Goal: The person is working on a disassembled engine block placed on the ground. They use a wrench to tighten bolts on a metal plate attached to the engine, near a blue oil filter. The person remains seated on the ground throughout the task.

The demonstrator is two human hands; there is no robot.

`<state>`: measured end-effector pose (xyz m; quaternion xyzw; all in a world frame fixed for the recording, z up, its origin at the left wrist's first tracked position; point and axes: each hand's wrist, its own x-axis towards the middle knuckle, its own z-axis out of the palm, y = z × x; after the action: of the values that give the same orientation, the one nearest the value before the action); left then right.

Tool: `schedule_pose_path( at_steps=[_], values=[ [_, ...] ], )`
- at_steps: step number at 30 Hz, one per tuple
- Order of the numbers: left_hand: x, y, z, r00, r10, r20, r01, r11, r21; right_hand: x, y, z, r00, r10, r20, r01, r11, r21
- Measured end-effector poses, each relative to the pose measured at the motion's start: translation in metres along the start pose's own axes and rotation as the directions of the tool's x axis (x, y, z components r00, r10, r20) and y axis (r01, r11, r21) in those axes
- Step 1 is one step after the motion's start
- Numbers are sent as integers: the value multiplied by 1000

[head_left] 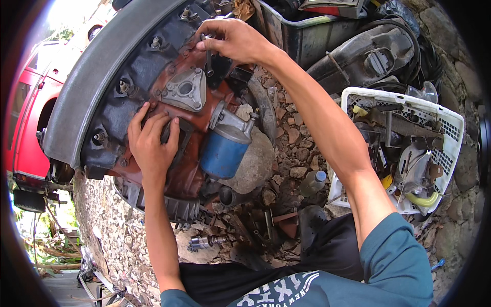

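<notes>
A large engine block (197, 146) painted reddish-brown, with a dark cylinder head (128, 66) carrying spark plugs, lies in front of me. My right hand (238, 41) is closed on a small metal wrench (209, 64) at the block's upper edge; part of the tool is hidden by the fingers. My left hand (152, 140) rests on the side of the block with its fingers apart, beside a dark opening. Between the hands sits a grey triangular metal flange (185, 89). A blue oil filter (223, 155) hangs from a silver housing on the block's near right side.
A white plastic basket (458, 138) of metal parts stands at the right. Behind it lie a dark metal pan (365, 56) and hoses. A bottle (313, 183) stands on the stony ground, near tools (208, 241) by my legs. A red vehicle (33, 112) is at far left.
</notes>
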<state>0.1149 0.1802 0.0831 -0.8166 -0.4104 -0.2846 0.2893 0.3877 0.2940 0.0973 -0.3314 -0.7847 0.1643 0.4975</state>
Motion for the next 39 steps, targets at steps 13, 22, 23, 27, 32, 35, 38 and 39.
schedule_pose_path(
  at_steps=[13, 22, 23, 27, 32, 35, 38, 39],
  values=[
    [1, 4, -1, 1000, -9, 2, 9, 1000, -5, 0, -19, 10, 962, -83, 261, 65, 995, 76],
    [-1, 0, -1, 1000, -10, 3, 10, 1000, -2, -3, -8, 32, 999, 34, 18, -32, 993, -109],
    [-1, 0, -1, 1000, -9, 1, 9, 1000, 2, -1, -5, 33, 998, 60, -14, -61, 991, -116],
    [1, 3, 1, 1000, -4, -3, 4, 1000, 1, 5, 14, 30, 926, 355, -125, -326, 923, 205],
    [-1, 1, 0, 1000, -1, 0, 1, 1000, 17, 2, 31, 22, 780, 622, -73, -522, 711, 472],
    [-2, 0, 0, 1000, 0, -2, 0, 1000, 17, -8, 41, 24, 692, 722, -2, -531, 510, 677],
    [-2, 0, 1, 1000, 4, -7, -4, 1000, 27, -22, 78, 39, 461, 876, 140, -447, 92, 890],
    [-2, 1, 1, 1000, 2, -5, -2, 1000, 30, -28, 85, 43, 414, 892, 180, -410, 6, 912]
  ],
)
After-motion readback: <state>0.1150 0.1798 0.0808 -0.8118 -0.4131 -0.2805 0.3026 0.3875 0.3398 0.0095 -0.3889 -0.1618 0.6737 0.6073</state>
